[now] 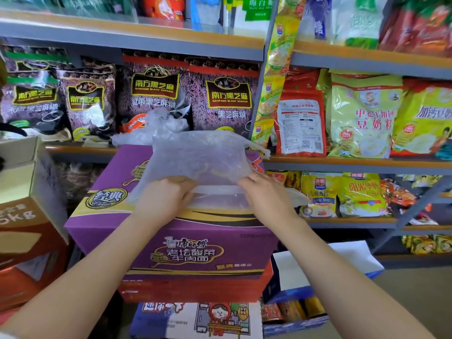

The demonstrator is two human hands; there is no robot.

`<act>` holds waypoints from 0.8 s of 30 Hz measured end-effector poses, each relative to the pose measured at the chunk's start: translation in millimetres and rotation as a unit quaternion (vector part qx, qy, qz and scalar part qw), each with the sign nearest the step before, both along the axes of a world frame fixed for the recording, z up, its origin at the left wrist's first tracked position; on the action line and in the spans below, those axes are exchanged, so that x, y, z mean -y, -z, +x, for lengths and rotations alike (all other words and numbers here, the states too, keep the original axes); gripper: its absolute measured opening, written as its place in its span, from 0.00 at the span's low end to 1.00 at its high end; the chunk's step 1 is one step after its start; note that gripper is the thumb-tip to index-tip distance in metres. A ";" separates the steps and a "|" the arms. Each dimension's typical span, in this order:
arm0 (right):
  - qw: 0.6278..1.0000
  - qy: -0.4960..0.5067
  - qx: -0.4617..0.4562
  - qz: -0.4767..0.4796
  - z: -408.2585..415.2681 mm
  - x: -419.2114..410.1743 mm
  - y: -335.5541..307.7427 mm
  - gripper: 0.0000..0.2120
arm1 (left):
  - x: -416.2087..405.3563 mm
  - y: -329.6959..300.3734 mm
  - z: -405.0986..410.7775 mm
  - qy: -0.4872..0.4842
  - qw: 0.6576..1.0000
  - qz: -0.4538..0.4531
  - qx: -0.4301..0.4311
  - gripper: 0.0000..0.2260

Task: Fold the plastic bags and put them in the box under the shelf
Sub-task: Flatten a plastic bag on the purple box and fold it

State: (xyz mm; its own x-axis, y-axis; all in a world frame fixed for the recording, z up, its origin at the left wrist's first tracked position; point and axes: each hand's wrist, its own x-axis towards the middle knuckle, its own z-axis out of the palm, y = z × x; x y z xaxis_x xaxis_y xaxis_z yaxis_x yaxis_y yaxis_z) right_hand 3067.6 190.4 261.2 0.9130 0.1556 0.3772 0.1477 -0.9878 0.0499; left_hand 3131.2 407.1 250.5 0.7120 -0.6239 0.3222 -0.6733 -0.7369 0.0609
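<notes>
Shelves (pixel 342 165) packed with food packets fill the upper half of the frame: dark sesame packets (pixel 151 94) at upper left, yellow soy-milk packets (pixel 362 116) at right. At left stands a brown carton (pixel 27 241) with open flaps. In the centre a purple noodle carton (pixel 195 250) sits on other boxes. On its top lies a clear, crinkled plastic bag (pixel 195 155), spread flat, its near edge turned over in a narrow fold. The left hand (pixel 163 194) and right hand (pixel 266 189) both pinch that folded edge. A second crumpled bag (pixel 156 123) lies behind, at the shelf edge.
</notes>
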 end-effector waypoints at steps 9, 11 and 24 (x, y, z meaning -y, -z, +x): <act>0.996 0.050 -0.057 -0.044 4.3 56.6 7.8 0.18 | -39.2 14.4 8.8 -0.055 0.991 -0.051 -0.107 0.27; 0.994 0.074 -0.074 -0.011 2.5 58.8 12.0 0.18 | -48.2 13.7 8.1 -0.022 0.992 -0.047 -0.118 0.29; 0.963 -0.160 -0.216 0.013 11.8 -69.9 -7.3 0.31 | -94.0 27.5 -0.3 0.078 0.985 0.070 -0.135 0.37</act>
